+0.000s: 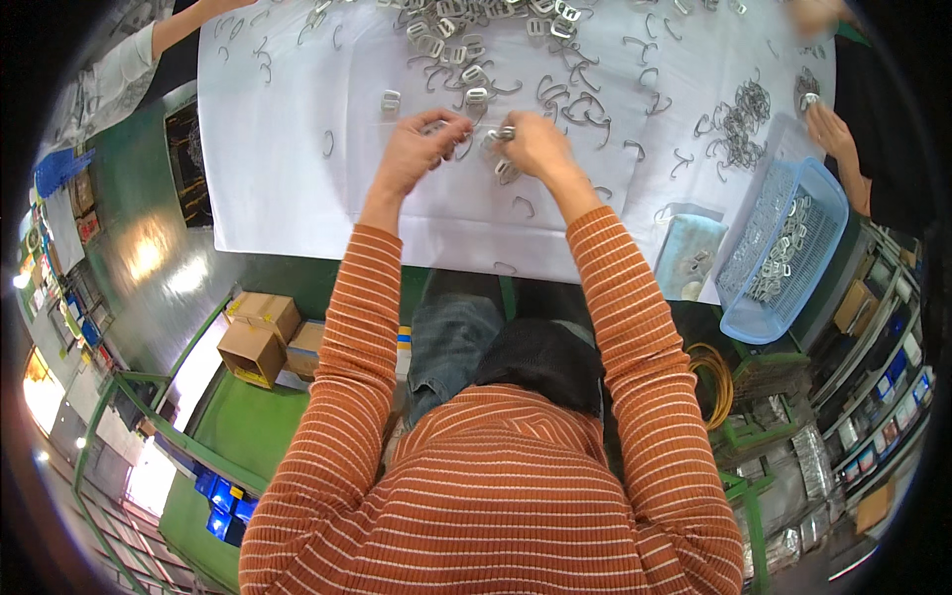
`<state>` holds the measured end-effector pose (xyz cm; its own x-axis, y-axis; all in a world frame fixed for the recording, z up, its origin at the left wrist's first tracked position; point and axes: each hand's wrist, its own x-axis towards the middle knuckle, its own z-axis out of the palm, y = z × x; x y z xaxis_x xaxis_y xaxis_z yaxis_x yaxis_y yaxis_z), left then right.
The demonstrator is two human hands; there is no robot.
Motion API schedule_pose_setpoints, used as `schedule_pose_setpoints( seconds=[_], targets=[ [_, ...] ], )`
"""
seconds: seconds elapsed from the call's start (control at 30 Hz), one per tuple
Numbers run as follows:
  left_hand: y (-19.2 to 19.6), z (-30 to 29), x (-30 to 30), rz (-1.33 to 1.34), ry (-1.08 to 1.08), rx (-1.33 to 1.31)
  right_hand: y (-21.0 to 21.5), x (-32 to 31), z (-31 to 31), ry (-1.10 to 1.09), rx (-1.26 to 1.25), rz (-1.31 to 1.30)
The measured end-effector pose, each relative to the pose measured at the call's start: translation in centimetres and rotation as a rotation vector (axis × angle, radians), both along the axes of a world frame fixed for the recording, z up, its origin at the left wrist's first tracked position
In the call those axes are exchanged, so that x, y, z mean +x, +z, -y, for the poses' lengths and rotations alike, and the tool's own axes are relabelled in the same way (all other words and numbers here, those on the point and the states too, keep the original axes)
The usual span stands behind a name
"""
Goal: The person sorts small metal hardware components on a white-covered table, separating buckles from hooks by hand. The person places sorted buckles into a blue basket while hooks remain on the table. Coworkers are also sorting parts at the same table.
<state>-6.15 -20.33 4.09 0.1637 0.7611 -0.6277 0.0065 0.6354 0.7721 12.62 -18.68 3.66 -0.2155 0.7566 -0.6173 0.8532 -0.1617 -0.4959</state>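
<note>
Over the white-covered table [288, 198], the left hand [421, 154] is curling its fingers inward, blurred; whether it is gripping a wire hook [463, 150] by its fingertips, cannot tell. Just beside it, the right hand [535, 147] is pinching a silver buckle [503, 133], which its fingers are partly hiding. Another buckle [506, 172] is showing just below that hand; resting or hanging, unclear. Ahead, the buckle pile [446, 25] is running out past the top edge, its pieces overlapping too much to count. Wire clips [739, 124] are tangling toward the right, single ones hard to separate. Near the table's right edge, a blue basket [838, 213] is holding more metal pieces, many blurring together. Co-workers are appearing only partly: a sleeve [119, 79] at upper left, a hand [831, 131] at right, and a smeared hand [818, 14] at the top, cut off.
</note>
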Motion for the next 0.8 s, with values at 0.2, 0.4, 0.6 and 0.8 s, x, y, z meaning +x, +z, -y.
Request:
schedule_pose_setpoints(
  seconds=[0.2,0.4,0.6,0.8],
  targets=[
    [0.0,6.2,6.9,-0.731,-0.102,0.355,0.4,2.8,0.3,0.031,0.115,-0.098],
    [-0.3,7.5,10.1,-0.95,-0.06,0.245,0.5,1.3,-0.5,0.397,0.416,-0.176],
    [-1.3,8.3,6.6,-0.88,-0.054,0.133,-0.6,1.6,-0.4,0.517,0.43,-0.008],
    [1.9,6.0,8.9,-0.23,0.066,-0.191,2.2,9.5,2.1,-0.171,0.246,-0.309]
  ],
)
